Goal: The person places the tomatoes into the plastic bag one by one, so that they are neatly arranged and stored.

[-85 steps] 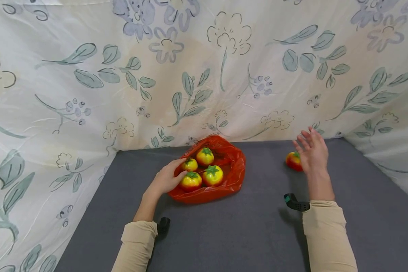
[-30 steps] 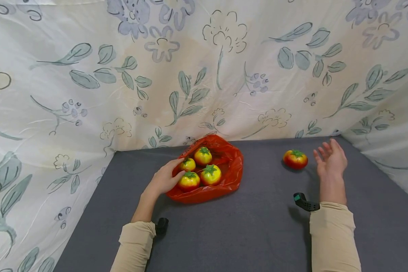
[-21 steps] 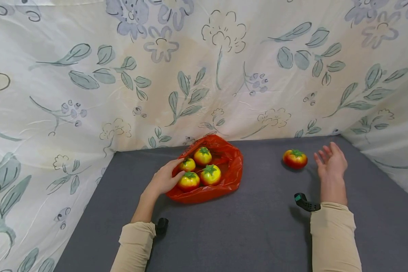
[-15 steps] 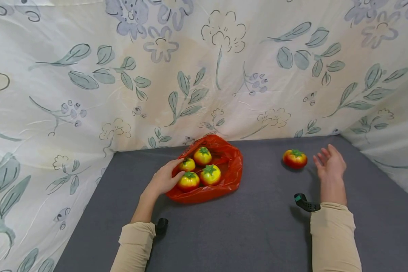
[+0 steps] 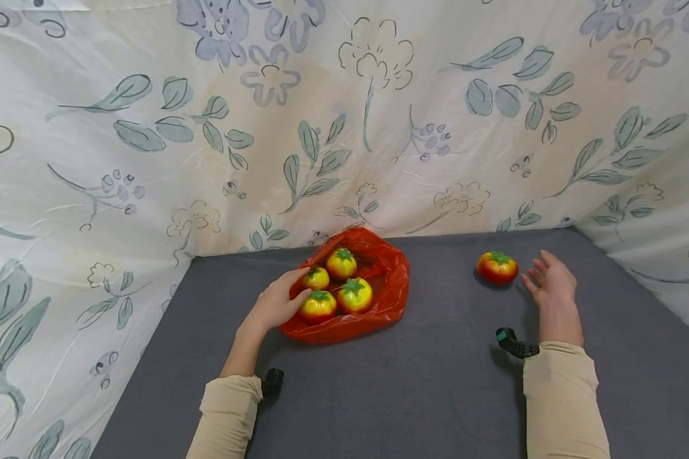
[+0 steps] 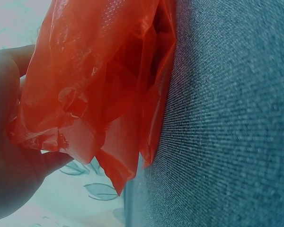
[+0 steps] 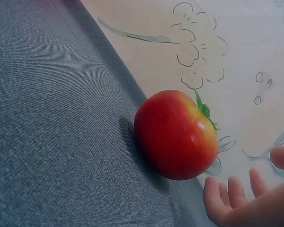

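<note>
My left hand (image 5: 277, 303) grips the left rim of a red plastic bag (image 5: 399, 296), with the thumb toward the inside. The bag lies wide open, and several red-and-yellow tomatoes with green tops, such as the front right tomato (image 5: 355, 296), sit in it. In the left wrist view the crumpled bag (image 6: 80, 80) covers most of the left fingers. My right hand (image 5: 555, 290) hovers just right of a lone tomato (image 5: 497, 268), fingers loosely bent and apart from it. The right wrist view shows this glossy tomato (image 7: 175, 135) on the cloth, beyond the fingertips.
Dark grey cloth covers the table (image 5: 413, 395). Behind it and at both sides hangs a floral curtain (image 5: 379, 127), which meets the table's back edge close behind the bag and the lone tomato.
My right hand moved right from beside the lone tomato, uncovering it, then drifted slightly back left and nearer to me. The left hand, bag and tomatoes stay in place.
</note>
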